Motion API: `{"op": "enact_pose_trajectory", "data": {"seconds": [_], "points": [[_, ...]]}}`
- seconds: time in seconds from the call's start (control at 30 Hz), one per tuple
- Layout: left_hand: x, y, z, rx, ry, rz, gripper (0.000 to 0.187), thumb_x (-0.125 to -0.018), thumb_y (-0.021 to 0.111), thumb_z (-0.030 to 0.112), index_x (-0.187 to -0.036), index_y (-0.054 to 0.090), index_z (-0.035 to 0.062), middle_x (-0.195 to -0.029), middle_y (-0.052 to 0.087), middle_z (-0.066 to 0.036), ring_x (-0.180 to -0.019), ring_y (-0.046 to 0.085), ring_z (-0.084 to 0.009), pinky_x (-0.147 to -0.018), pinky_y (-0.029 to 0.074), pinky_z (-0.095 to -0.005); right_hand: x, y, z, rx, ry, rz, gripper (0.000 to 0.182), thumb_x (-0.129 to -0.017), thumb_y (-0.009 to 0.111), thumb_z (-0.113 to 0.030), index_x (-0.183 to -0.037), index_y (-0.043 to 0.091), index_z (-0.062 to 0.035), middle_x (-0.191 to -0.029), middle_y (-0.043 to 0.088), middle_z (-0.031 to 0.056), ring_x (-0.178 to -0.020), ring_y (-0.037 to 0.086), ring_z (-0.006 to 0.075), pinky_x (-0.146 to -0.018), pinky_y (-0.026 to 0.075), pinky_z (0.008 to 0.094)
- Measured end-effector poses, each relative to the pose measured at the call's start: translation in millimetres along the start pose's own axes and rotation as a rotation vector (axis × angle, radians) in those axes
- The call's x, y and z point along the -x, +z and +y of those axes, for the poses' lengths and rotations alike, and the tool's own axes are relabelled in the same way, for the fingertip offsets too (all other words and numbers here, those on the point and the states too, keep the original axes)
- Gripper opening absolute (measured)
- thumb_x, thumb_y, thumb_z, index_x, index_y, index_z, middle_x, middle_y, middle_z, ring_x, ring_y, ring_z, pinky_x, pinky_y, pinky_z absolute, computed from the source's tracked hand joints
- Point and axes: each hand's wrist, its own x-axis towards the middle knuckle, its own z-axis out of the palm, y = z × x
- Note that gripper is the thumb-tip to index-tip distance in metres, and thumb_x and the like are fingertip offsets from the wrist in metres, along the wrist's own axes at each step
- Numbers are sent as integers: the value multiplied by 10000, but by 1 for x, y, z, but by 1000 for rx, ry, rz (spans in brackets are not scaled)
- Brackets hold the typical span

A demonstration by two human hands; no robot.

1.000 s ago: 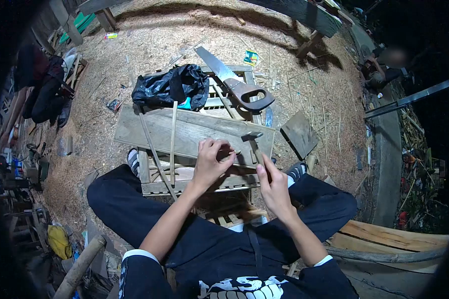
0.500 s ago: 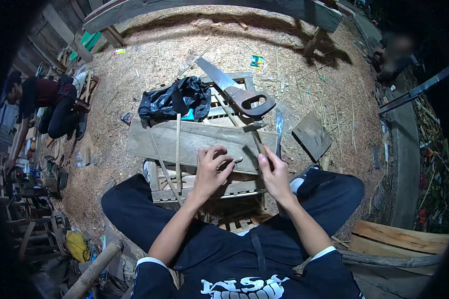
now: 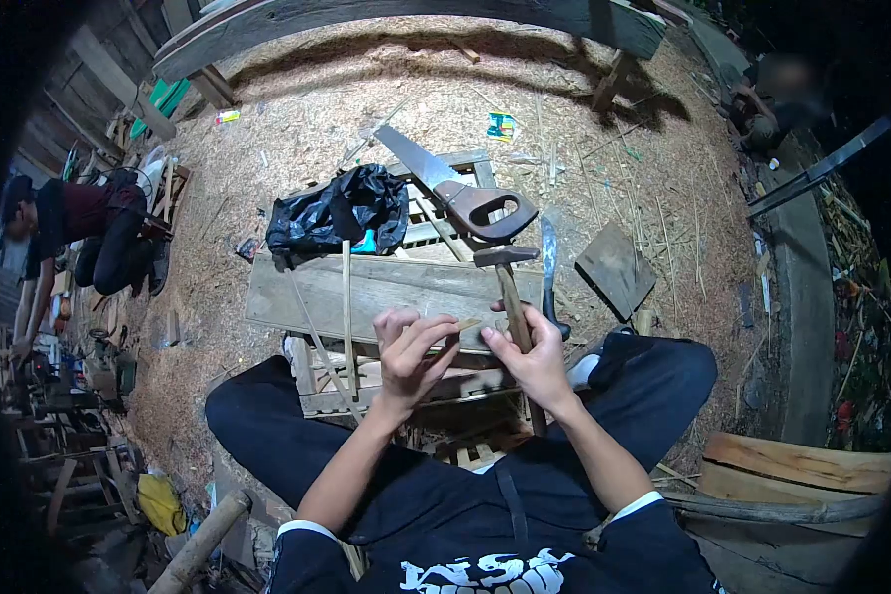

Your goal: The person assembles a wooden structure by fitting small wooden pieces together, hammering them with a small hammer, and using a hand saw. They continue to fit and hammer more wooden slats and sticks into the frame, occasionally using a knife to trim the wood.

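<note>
My left hand [image 3: 413,358] is closed in a pinch on a small thin wood strip [image 3: 468,324] that points to the right. My right hand [image 3: 533,351] is wrapped round the wooden handle of a hammer [image 3: 512,297]. The hammer's dark metal head points away from me, and its handle runs down past my palm. Below both hands lies a weathered wooden board [image 3: 366,287] on a slatted wooden crate [image 3: 470,158]. A narrow wood stick [image 3: 347,317] crosses the board left of my left hand.
A handsaw [image 3: 465,193], a black plastic bag [image 3: 332,213] and a large knife [image 3: 549,267] lie beyond my hands. To the right is a square wood piece [image 3: 614,265] on the shavings. One person [image 3: 104,218] crouches at left; another [image 3: 772,109] sits at far right.
My right hand has turned, so more of the hammer's handle and head shows. My left hand has rotated, with the wood strip now plainer between its fingers. The view has shifted slightly.
</note>
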Motion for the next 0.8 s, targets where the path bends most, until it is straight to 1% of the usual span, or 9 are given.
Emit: {"op": "enact_pose_trajectory", "data": {"seconds": [0.07,0.2,0.3,0.43,0.6,0.67,0.7,0.73,0.8], "points": [[2,5,-1,-3,-16,34,324,-711,883,51,-1011,786,126,-998,786,22,-918,609,-205,-941,390,-397,1,0,-1,-42,20,-19,356,-957,803,-155,-1265,666,-41,-725,507,-107,-632,415,-12,-551,312,203],[0,8,0,-5,-53,75,298,-722,888,65,-1004,812,124,-890,779,32,-854,612,-179,-926,384,-386,0,0,1,-3,2,-62,360,-957,805,-148,-1269,664,-38,-727,492,-115,-636,415,-15,-556,321,199],[-1,10,-2,12,-53,67,280,-720,893,96,-988,816,123,-866,776,35,-857,616,-179,-937,371,-390,1,5,-1,-40,11,-49,364,-957,807,-150,-1273,665,-38,-724,472,-123,-639,414,-17,-562,326,196],[0,8,-3,1,-53,44,252,-722,895,126,-962,818,121,-848,774,36,-859,621,-181,-956,355,-400,-2,4,2,-25,3,-38,361,-956,809,-154,-1269,669,-42,-734,495,-113,-647,418,-19,-564,332,201],[0,11,-4,-69,-93,-39,206,-769,869,214,-956,803,158,-925,773,30,-959,616,-197,-999,322,-411,-6,1,3,39,24,-27,327,-994,768,-191,-1257,675,-20,-766,549,-88,-672,457,4,-583,370,218],[7,20,-10,-75,-139,-63,199,-756,868,200,-936,798,156,-912,761,32,-957,606,-202,-999,321,-417,-7,-1,11,62,78,0,331,-1043,705,-240,-1253,675,14,-853,629,-39,-763,540,50,-680,456,246],[8,24,-13,-79,-182,-85,191,-742,866,187,-916,793,154,-899,748,34,-954,596,-206,-999,321,-423,-7,-1,15,49,78,21,399,-1076,651,-285,-1291,660,52,-1019,722,63,-928,636,124,-850,519,300],[11,27,-15,-80,-187,-83,191,-742,866,187,-916,793,154,-899,748,34,-954,596,-206,-999,321,-423,-6,-1,23,51,81,16,399,-1076,651,-285,-1291,660,52,-1019,722,63,-928,636,124,-850,519,300],[12,32,-16,-118,-188,-103,195,-739,858,199,-910,782,146,-875,733,33,-939,593,-212,-993,323,-429,-7,0,33,118,29,105,465,-1080,645,-294,-1354,626,82,-1149,744,160,-1052,674,180,-956,522,341]]}}
